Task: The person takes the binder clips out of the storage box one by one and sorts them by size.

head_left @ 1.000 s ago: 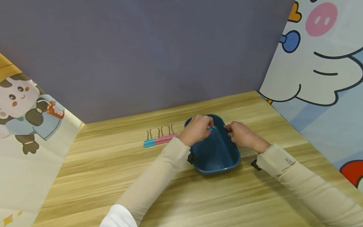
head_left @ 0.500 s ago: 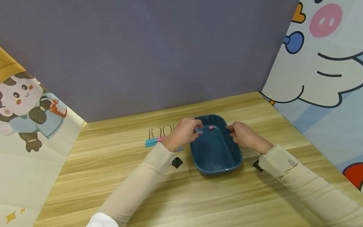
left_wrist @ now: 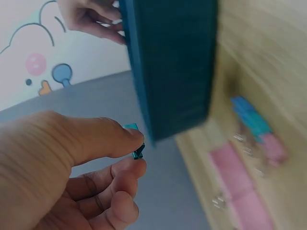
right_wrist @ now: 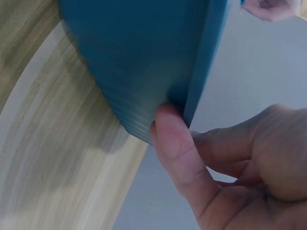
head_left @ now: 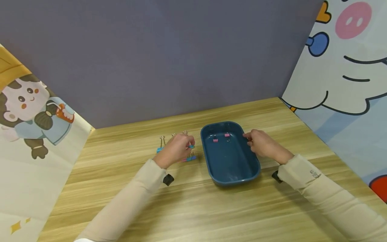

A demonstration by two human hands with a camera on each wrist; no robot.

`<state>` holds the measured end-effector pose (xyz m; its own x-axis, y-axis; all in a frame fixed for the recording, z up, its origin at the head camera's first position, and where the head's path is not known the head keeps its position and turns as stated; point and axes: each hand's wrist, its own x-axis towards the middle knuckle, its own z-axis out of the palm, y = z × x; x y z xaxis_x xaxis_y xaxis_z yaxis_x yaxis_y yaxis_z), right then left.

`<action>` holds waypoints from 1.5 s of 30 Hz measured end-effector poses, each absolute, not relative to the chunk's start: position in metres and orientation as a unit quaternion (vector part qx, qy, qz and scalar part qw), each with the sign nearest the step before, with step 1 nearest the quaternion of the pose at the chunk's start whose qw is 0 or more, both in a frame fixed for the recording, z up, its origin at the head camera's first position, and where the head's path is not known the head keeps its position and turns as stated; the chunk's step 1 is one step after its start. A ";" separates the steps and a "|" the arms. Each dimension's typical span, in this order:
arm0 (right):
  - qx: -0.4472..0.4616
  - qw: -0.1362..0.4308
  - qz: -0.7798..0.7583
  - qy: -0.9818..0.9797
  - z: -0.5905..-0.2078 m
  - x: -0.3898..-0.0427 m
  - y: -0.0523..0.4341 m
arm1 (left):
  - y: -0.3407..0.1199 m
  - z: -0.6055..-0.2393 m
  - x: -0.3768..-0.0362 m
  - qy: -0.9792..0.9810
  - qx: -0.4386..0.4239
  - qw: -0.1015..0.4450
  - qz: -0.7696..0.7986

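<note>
My left hand (head_left: pixel 175 151) pinches a small teal binder clip (left_wrist: pixel 136 143) between thumb and index finger, in the air left of a dark blue plastic bin (head_left: pixel 231 164). Two small pink binder clips (head_left: pixel 227 135) lie on the bin's floor toward its far end, beside a tiny dark mark or wire piece too small to identify. At the bin's right rim, my right hand (head_left: pixel 263 145) holds the edge, thumb and fingers on either side of it, as the right wrist view shows. Below the left hand lies a short row of small blue, teal and pink clips (left_wrist: pixel 254 122).
Larger binder clips stand in a row behind the left hand, which partly hides them: a teal one (head_left: pixel 159 150) and pink ones (left_wrist: pixel 232 167). The wood-grain table (head_left: pixel 193 215) meets a grey panel (head_left: pixel 181 60) at the back and printed cartoon panels at both sides.
The left hand has moved out of the bin to the left, carrying the small teal clip, and uncovered the pink clips inside. The right hand stays on the rim.
</note>
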<state>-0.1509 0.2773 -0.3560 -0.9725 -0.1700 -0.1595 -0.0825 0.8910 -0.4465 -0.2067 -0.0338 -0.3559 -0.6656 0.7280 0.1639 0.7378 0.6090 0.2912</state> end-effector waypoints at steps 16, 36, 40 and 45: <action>-0.057 0.101 -0.221 0.968 -0.356 -0.152 0.277 | -0.082 -0.404 -0.210 -0.916 -0.348 -0.032 -0.195; -0.052 0.103 -0.230 0.966 -0.355 -0.151 0.274 | -0.083 -0.417 -0.218 -0.914 -0.347 -0.054 -0.204; -0.052 0.103 -0.234 0.965 -0.355 -0.150 0.274 | -0.083 -0.411 -0.217 -0.915 -0.345 -0.055 -0.202; -0.053 0.101 -0.233 0.966 -0.354 -0.150 0.275 | -0.080 -0.396 -0.218 -0.915 -0.352 -0.027 -0.197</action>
